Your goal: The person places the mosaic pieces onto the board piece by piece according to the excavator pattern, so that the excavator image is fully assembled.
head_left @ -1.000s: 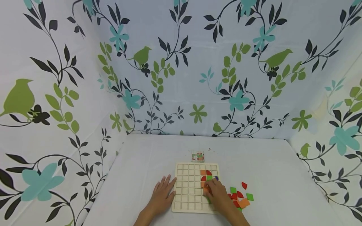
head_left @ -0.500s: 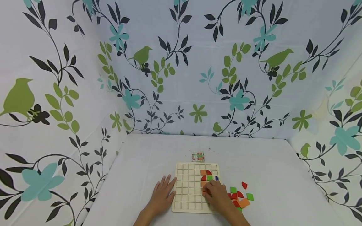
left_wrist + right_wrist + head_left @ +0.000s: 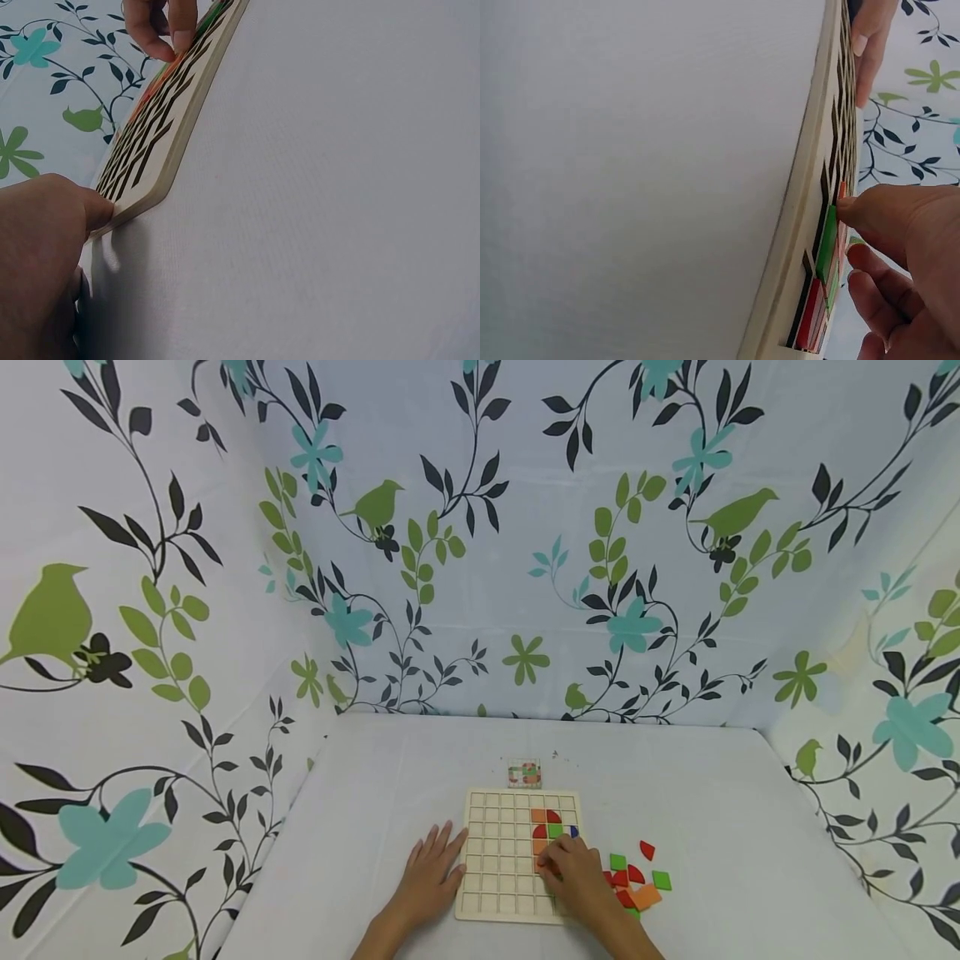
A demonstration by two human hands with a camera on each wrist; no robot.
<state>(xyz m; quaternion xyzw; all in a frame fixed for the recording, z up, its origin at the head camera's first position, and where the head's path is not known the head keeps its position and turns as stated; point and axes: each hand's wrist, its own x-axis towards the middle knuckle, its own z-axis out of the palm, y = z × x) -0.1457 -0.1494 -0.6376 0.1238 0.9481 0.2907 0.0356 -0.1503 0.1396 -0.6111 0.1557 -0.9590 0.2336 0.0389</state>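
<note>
The right grip (image 3: 572,870) narrowly pinches the orange tile (image 3: 538,864), which sits just beneath it on the board (image 3: 499,881), probably light, stiff and smooth, so best taken by its edges, while the left grip (image 3: 430,875) lies spread.

My left hand (image 3: 429,878), lower centre of head view: bare, slim fingers. My right hand (image 3: 573,875), right of it: bare too. Left forearm (image 3: 381,935), right forearm (image 3: 624,935): slender, uncovered to bottom edge. Nail (image 3: 182,39) short, rounded, upper left in left wrist view.

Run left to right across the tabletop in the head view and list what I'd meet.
Left hand → wooden grid board → loose green square → loose red curved-edged piece → rightmost green piece.
</note>
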